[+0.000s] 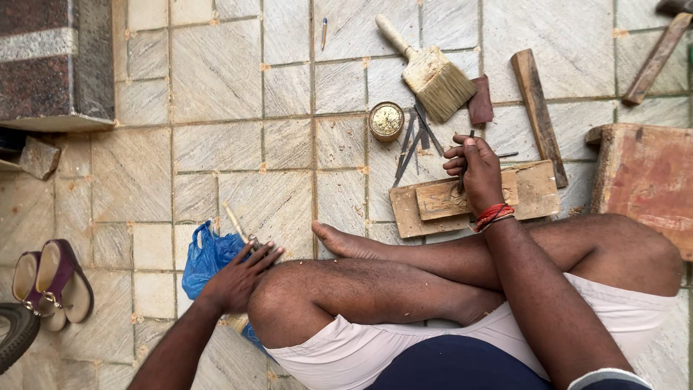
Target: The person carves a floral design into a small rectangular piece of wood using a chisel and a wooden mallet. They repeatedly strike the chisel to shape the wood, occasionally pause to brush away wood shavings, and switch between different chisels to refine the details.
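Head view: thin metal chisel (463,167), stiff and light, likely slick; pinched upright mid-shaft by right hand (478,175) over carved wood block (444,200) on board (538,189). Left hand (238,278), fingers spread, rests on wooden-handled tool (237,225) beside blue bag (205,258).

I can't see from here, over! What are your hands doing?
Right hand grips thin tool over carved wood block. Left hand rests on blue bag, touching a stick. Nothing blocking.
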